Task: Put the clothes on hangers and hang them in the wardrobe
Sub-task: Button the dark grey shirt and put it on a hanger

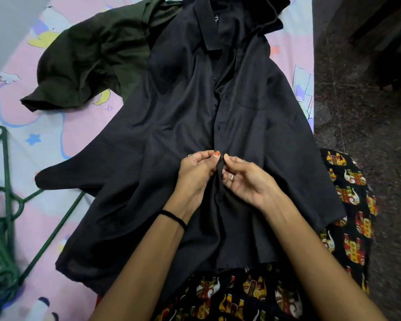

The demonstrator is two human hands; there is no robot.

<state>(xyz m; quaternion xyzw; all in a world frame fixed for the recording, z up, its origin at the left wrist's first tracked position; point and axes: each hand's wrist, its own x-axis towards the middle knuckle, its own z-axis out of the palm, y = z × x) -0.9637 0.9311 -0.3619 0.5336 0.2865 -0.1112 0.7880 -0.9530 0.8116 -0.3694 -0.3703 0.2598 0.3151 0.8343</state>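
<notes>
Black shirt [252,126]: lies front-up across the bed, collar toward the far end, hem hanging over the near edge onto the person's lap; a chest pocket shows on its right side.
Placket: runs down the middle with small dark buttons — near its lower part the two hands meet on it.
Left hand [196,172]: fingers curled, thumb and forefinger pinching the shirt's front edge; a ring on one finger, a black band round the wrist.
Right hand [245,179]: likewise curled, pinching the same strip of cloth just beside the left, rings on two fingers.
Green garment [95,56]: crumpled on the bed to the left of the shirt, partly tucked under it.
Green hangers [2,205]: a bunch at the left edge of the bed — one arm reaches toward the shirt's sleeve.
Bedsheet [44,144]: pink and pale blue with cartoon prints.
Floor [357,100]: dark speckled stone, to the right.
</notes>
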